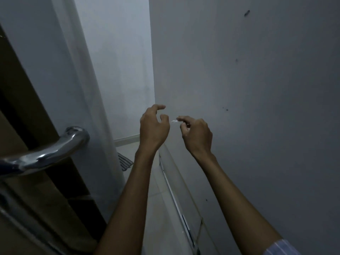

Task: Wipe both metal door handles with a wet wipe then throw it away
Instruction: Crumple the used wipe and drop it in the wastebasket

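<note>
Right now I am holding both hands up in front of me in a dim, narrow corridor, between the open door on my left and the grey wall on my right. My right hand is pinching a small white scrap, which I am taking to be the wet wipe, between thumb and fingertips; only a sliver of it is showing past the fingers, so I cannot tell whether it is unfolded or bunched. My left hand is hovering just beside it with its fingers loosely curled, gripping nothing and not touching the wipe. One metal door handle is sitting low on my left, well apart from both hands, fixed to the brown face of the door; the second handle is not showing from where I am looking. I am judging that I am readying the wipe, with the wiping itself not yet begun. What is worrying me is the thinness of that pinch: a damp wipe held by a corner could slip and fall to the tiled floor, picking up dirt. If the left hand pulls too sharply to spread it, it could tear. The poor light is also making it harder to judge contact, and reaching left for the handle could swing the door.
</note>
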### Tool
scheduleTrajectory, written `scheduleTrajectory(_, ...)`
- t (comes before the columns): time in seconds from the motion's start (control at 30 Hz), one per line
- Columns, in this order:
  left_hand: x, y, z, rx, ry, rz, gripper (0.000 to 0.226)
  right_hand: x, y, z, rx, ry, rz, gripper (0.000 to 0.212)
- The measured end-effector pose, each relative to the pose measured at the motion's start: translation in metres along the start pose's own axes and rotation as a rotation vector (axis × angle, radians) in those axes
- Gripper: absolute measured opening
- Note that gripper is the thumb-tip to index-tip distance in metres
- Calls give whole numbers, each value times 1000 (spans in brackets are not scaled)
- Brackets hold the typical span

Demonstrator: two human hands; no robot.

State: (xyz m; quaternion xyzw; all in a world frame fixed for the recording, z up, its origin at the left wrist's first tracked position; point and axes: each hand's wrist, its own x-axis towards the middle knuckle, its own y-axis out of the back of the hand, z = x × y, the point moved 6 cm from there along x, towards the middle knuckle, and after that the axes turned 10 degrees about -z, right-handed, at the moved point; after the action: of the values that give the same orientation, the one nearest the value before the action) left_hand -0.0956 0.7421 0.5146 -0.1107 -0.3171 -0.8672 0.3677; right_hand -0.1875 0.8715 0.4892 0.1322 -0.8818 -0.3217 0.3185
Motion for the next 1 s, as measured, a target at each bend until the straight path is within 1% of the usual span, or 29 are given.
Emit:
scheduleTrajectory(0.13,36,-6,-28,15,59,57,36,46,-39,12,26,-18,-25,32)
scheduleTrajectory(0.37,72,-11,-78,71,144,157,36,96,-108,22,61,-27,-83,32)
scheduleTrajectory(0.53,104,-11,-121,104,265,195,36,128,-165,22,113,-61,-113,33)
scheduleTrajectory(0.6,115,-8,-138,116,306,226,37,140,-194,21,127,-66,-150,34)
scheduleTrajectory(0.73,123,7,-175,173,399,325,37,152,-254,11,134,38,-257,32)
scheduleTrajectory(0.93,115,35,-236,236,570,432,38,166,-325,-20,176,157,-370,32)
scheduleTrajectory(1.0,116,43,-245,246,595,452,39,168,-344,-30,203,170,-386,32)
